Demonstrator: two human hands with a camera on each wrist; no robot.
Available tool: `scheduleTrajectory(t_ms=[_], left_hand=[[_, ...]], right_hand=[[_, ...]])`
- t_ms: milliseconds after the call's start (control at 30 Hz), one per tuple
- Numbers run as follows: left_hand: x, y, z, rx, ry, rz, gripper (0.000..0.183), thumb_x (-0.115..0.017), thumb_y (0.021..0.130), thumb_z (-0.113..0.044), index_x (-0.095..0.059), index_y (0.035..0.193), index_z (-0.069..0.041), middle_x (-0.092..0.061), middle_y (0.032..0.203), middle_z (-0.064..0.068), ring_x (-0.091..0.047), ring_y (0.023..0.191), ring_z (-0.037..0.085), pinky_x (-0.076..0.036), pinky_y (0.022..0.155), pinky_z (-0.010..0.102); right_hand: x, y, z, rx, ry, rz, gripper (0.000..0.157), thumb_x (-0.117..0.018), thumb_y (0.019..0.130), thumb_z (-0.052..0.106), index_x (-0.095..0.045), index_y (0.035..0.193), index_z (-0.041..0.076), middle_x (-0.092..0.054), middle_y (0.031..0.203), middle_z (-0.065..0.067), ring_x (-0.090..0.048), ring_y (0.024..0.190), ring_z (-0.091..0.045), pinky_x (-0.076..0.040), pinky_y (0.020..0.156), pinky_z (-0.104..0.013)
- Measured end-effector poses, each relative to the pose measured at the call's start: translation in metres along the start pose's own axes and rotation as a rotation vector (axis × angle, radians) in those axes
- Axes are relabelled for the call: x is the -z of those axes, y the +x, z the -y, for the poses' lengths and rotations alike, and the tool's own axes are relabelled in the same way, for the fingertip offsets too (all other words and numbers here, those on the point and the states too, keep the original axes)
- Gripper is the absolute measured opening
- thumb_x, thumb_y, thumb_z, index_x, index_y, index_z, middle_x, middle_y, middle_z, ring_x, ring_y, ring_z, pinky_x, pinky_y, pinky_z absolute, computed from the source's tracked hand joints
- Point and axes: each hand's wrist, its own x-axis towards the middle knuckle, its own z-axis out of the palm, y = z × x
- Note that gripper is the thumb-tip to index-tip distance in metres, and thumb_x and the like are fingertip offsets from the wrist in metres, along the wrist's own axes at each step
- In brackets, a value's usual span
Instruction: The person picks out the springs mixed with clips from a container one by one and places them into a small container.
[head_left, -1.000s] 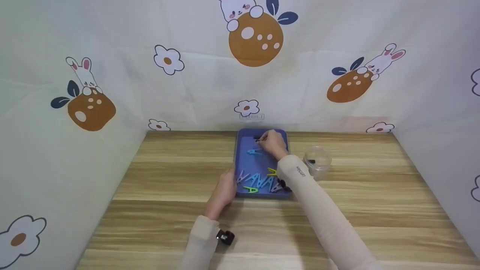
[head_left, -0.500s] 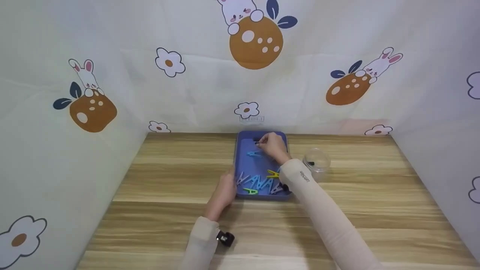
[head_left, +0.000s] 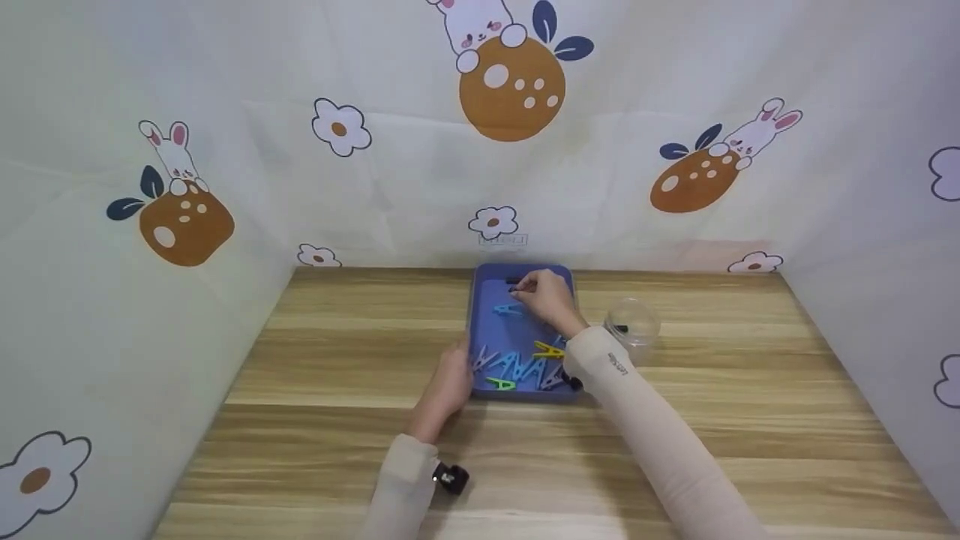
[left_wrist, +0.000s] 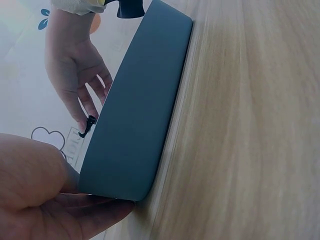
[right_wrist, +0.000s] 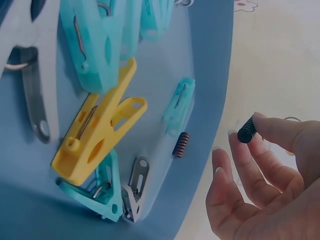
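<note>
My right hand (head_left: 550,295) pinches a small black ribbed cylinder (right_wrist: 246,131) between thumb and fingertips, over the far end of the blue tray (head_left: 474,322). Close by in the tray lie a second dark ribbed cylinder (right_wrist: 181,144) and a light blue clothespin (head_left: 508,309). My left hand (head_left: 450,375) grips the tray's near left side, its thumb by the rim and its fingers at the lower edge in the left wrist view. Toward the near end sit a yellow clothespin (head_left: 548,349), a green clothespin (head_left: 502,384) and several blue and grey ones.
A clear round container (head_left: 636,341) with a black piece inside stands right of the tray on the wooden table (head_left: 337,450). The patterned cloth wall (head_left: 405,187) rises directly behind the tray and along both sides.
The right forearm and sleeve have shifted slightly right and nearer, while the pinch stays over the tray's far end. The left hand keeps its place. The head view has tilted up slightly.
</note>
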Motion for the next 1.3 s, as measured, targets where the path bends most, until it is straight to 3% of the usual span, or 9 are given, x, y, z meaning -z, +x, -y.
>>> scheduleTrajectory(t_ms=[367,600,933,1167,1300], left_hand=[[-0.001,-0.003,0.002,-0.035,0.011,-0.025,0.048,-0.046,0.096,0.017,-0.048,0.144,0.018,-0.065,0.12,0.039,-0.065,0.115,0.051,-0.055,0.1,0.059],[0.0,-0.001,0.001,-0.008,-0.013,-0.01,0.048,-0.045,0.098,0.015,-0.047,0.146,0.017,-0.064,0.127,0.038,-0.063,0.121,0.051,-0.053,0.104,0.059],[0.002,0.0,-0.001,0.011,0.003,0.01,0.046,-0.044,0.099,0.014,-0.048,0.145,0.016,-0.064,0.124,0.036,-0.063,0.12,0.05,-0.053,0.104,0.059],[0.002,-0.001,-0.002,0.025,-0.015,0.013,0.046,-0.042,0.102,0.012,-0.045,0.148,0.015,-0.062,0.132,0.037,-0.061,0.125,0.049,-0.052,0.107,0.059],[0.001,-0.002,-0.001,-0.008,-0.007,-0.002,0.047,-0.043,0.101,0.014,-0.047,0.147,0.016,-0.064,0.128,0.036,-0.063,0.122,0.049,-0.053,0.104,0.058]], right_hand=[[0.004,-0.011,0.002,0.06,-0.016,-0.031,0.014,-0.075,0.098,0.014,-0.078,0.102,0.002,-0.078,0.103,-0.014,-0.072,0.094,-0.028,-0.059,0.084,-0.043],[0.009,-0.017,0.003,0.086,0.01,-0.041,0.012,-0.076,0.097,0.012,-0.077,0.101,0.0,-0.078,0.103,-0.015,-0.073,0.094,-0.029,-0.06,0.084,-0.041],[0.017,-0.029,0.001,0.093,0.029,-0.073,0.013,-0.076,0.097,0.014,-0.078,0.101,0.002,-0.078,0.102,-0.014,-0.072,0.094,-0.029,-0.059,0.081,-0.042],[0.023,-0.039,-0.001,0.084,0.027,-0.096,0.012,-0.077,0.097,0.014,-0.077,0.1,0.002,-0.076,0.1,-0.014,-0.07,0.082,-0.024,-0.058,0.069,-0.033],[0.026,-0.045,-0.003,0.078,0.029,-0.107,0.013,-0.076,0.097,0.015,-0.076,0.101,0.002,-0.076,0.1,-0.014,-0.069,0.074,-0.02,-0.057,0.066,-0.03]])
